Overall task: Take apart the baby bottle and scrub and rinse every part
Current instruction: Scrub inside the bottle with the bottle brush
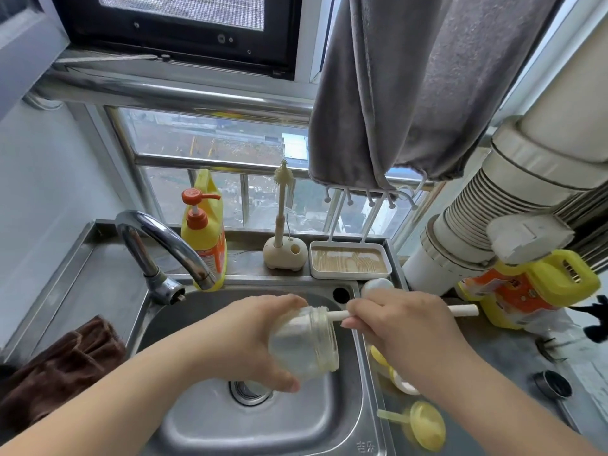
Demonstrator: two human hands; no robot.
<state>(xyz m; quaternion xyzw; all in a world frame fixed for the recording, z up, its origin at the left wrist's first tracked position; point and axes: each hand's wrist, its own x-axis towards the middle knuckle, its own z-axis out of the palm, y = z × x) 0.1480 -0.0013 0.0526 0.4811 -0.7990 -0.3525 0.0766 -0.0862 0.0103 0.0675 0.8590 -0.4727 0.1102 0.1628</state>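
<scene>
Scrubbing step: left hand [243, 340] grips the bottle body [304, 343] sideways over the sink [345, 419]; right hand [394, 327], at three o'clock, holds the brush handle [462, 310], its head probably inside. Next: rinsing it.

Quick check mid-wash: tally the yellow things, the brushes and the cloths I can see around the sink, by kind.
Yellow detergent bottles: 2, pump bottle behind the faucet, jug on the right.
Yellow bottle parts: 2, lid and a part half hidden by the right hand.
Brushes: 2, brush in the bottle, brush in the stand.
Cloths: 2, brown cloth, grey towel.
Total: 8.
</scene>
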